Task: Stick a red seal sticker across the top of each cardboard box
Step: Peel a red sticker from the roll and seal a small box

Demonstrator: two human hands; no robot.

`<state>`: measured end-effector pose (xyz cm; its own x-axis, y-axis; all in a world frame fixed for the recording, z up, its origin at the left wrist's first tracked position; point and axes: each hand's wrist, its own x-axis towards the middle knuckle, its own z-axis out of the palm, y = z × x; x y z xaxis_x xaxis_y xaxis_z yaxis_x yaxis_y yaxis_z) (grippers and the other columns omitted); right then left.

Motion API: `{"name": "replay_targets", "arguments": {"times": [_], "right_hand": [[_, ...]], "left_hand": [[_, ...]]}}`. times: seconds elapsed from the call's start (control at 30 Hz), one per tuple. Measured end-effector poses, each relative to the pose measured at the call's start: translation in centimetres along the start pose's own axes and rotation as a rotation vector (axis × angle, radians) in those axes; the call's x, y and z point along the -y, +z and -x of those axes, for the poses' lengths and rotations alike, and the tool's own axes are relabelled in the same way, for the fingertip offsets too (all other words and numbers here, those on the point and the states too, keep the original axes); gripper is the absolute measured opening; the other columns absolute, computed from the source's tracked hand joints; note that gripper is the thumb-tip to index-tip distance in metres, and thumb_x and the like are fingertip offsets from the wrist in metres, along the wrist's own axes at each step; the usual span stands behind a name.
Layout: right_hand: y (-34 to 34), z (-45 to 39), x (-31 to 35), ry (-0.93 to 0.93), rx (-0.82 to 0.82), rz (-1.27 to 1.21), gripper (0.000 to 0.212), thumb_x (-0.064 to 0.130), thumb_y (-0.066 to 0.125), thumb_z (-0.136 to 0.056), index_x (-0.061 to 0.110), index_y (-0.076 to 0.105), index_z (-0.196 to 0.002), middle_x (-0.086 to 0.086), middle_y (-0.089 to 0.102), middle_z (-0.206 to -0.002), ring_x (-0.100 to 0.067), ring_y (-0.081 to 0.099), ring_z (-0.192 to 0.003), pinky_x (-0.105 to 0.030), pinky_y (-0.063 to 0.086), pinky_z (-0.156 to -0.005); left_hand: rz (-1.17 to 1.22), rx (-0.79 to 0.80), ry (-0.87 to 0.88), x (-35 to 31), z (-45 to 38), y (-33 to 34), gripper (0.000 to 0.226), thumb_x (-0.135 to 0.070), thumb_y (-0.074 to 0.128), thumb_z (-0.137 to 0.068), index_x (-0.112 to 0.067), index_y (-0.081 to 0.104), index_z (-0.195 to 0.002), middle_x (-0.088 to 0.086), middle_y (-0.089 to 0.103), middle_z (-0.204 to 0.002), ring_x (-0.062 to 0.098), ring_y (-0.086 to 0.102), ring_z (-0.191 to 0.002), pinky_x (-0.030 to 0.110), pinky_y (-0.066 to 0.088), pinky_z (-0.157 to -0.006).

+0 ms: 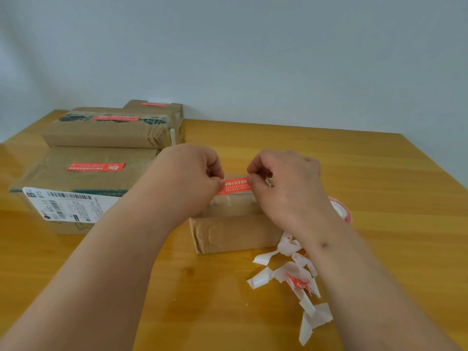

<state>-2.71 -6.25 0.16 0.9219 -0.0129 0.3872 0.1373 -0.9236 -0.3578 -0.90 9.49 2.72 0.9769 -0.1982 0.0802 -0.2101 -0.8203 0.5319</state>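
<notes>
A small cardboard box (235, 231) stands on the wooden table in front of me. A red seal sticker (235, 186) with white print stretches across its top. My left hand (192, 173) pinches the sticker's left end and my right hand (286, 181) pinches its right end, fingers curled. Whether the sticker touches the box top I cannot tell. Three more boxes sit to the left: a large one (83, 178) with a red sticker, a long one (106, 130) behind it, and a third (157, 106) at the back, each with a red sticker on top.
A roll of red stickers (342, 209) lies behind my right wrist. Several white backing-paper scraps (293, 274) are strewn on the table (379, 173) to the right of the small box. The large box carries a white shipping label (68, 203). A pale wall rises behind.
</notes>
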Motion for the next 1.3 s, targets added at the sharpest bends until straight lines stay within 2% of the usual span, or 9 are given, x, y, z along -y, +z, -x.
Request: {"name": "replay_targets", "arguments": {"times": [0.1, 0.2, 0.33, 0.4, 0.63, 0.83, 1.0, 1.13, 1.3], "right_hand": [[0.6, -0.3, -0.4, -0.004, 0.02, 0.037, 0.012, 0.025, 0.053, -0.09, 0.03, 0.064, -0.09, 0.016, 0.059, -0.08, -0.01, 0.05, -0.091, -0.034, 0.025, -0.094], [0.9, -0.3, -0.7, 0.008, 0.045, 0.074, 0.013, 0.024, 0.052, -0.089, 0.03, 0.064, -0.091, 0.015, 0.057, -0.08, -0.011, 0.049, -0.091, -0.033, 0.025, -0.093], [1.1, -0.4, -1.0, 0.017, 0.063, 0.09, 0.013, 0.024, 0.052, -0.089, 0.03, 0.064, -0.09, 0.015, 0.053, -0.077, -0.011, 0.049, -0.091, -0.034, 0.024, -0.092], [1.2, -0.3, -1.0, 0.013, 0.069, 0.095, 0.013, 0.023, 0.053, -0.088, 0.03, 0.064, -0.089, 0.015, 0.053, -0.077, -0.012, 0.049, -0.091, -0.035, 0.025, -0.093], [1.4, -0.4, -1.2, -0.015, 0.079, 0.087, 0.013, 0.021, 0.053, -0.087, 0.027, 0.064, -0.088, 0.014, 0.052, -0.078, -0.015, 0.05, -0.091, -0.037, 0.028, -0.093], [1.5, -0.5, -1.4, -0.042, 0.08, 0.101, 0.013, 0.022, 0.051, -0.087, 0.027, 0.064, -0.089, 0.015, 0.052, -0.079, -0.014, 0.05, -0.09, -0.036, 0.028, -0.093], [1.4, -0.7, -1.6, -0.063, 0.096, 0.092, 0.013, 0.022, 0.051, -0.088, 0.027, 0.063, -0.089, 0.013, 0.058, -0.084, -0.014, 0.05, -0.091, -0.037, 0.029, -0.094], [1.2, -0.9, -1.7, -0.076, 0.122, 0.097, 0.014, 0.022, 0.05, -0.088, 0.028, 0.062, -0.089, 0.012, 0.062, -0.09, -0.014, 0.051, -0.094, -0.037, 0.029, -0.094], [1.1, -1.2, -1.6, -0.081, 0.153, 0.12, 0.013, 0.021, 0.05, -0.087, 0.028, 0.061, -0.088, 0.013, 0.059, -0.085, -0.014, 0.05, -0.095, -0.036, 0.027, -0.092]], "left_hand": [[-0.082, 0.08, -0.01, -1.1, -0.9, -0.1, 0.017, -0.025, 0.063, -0.089, -0.031, 0.062, -0.073, -0.009, 0.065, -0.081, 0.01, 0.062, -0.075, 0.025, 0.049, -0.063], [-0.158, 0.211, -0.066, -1.8, -1.4, 0.1, 0.008, -0.023, 0.058, -0.094, -0.024, 0.066, -0.096, -0.003, 0.065, -0.098, 0.016, 0.062, -0.086, 0.033, 0.054, -0.082], [-0.14, 0.034, 0.039, -0.8, -1.1, 1.3, 0.009, -0.018, 0.059, -0.091, -0.016, 0.067, -0.089, 0.0, 0.061, -0.079, 0.022, 0.061, -0.08, 0.029, 0.047, -0.068], [-0.165, 0.014, 0.053, -0.6, -1.0, 1.8, 0.009, -0.017, 0.058, -0.091, -0.017, 0.064, -0.085, 0.0, 0.059, -0.076, 0.021, 0.059, -0.077, 0.029, 0.045, -0.066], [-0.197, -0.051, 0.097, -0.8, -1.1, 2.4, 0.01, -0.016, 0.057, -0.091, -0.017, 0.067, -0.088, 0.002, 0.066, -0.083, 0.023, 0.064, -0.082, 0.03, 0.048, -0.067], [-0.217, -0.037, 0.089, -1.0, -0.9, 2.2, 0.009, -0.018, 0.055, -0.093, -0.016, 0.062, -0.087, 0.001, 0.059, -0.079, 0.021, 0.059, -0.078, 0.029, 0.044, -0.066], [-0.354, 0.13, -0.025, -2.3, -1.4, 1.3, 0.017, -0.027, 0.053, -0.097, -0.02, 0.064, -0.108, 0.0, 0.064, -0.105, 0.019, 0.06, -0.099, 0.034, 0.053, -0.086], [-0.401, 0.122, -0.003, -1.8, -1.6, 2.1, 0.012, -0.024, 0.057, -0.093, -0.02, 0.064, -0.102, -0.001, 0.064, -0.095, 0.017, 0.062, -0.089, 0.03, 0.054, -0.077], [-0.357, 0.149, -0.048, -1.7, -2.1, 2.5, 0.011, -0.022, 0.064, -0.089, -0.022, 0.062, -0.099, -0.002, 0.063, -0.091, 0.016, 0.06, -0.083, 0.027, 0.048, -0.066]]}}
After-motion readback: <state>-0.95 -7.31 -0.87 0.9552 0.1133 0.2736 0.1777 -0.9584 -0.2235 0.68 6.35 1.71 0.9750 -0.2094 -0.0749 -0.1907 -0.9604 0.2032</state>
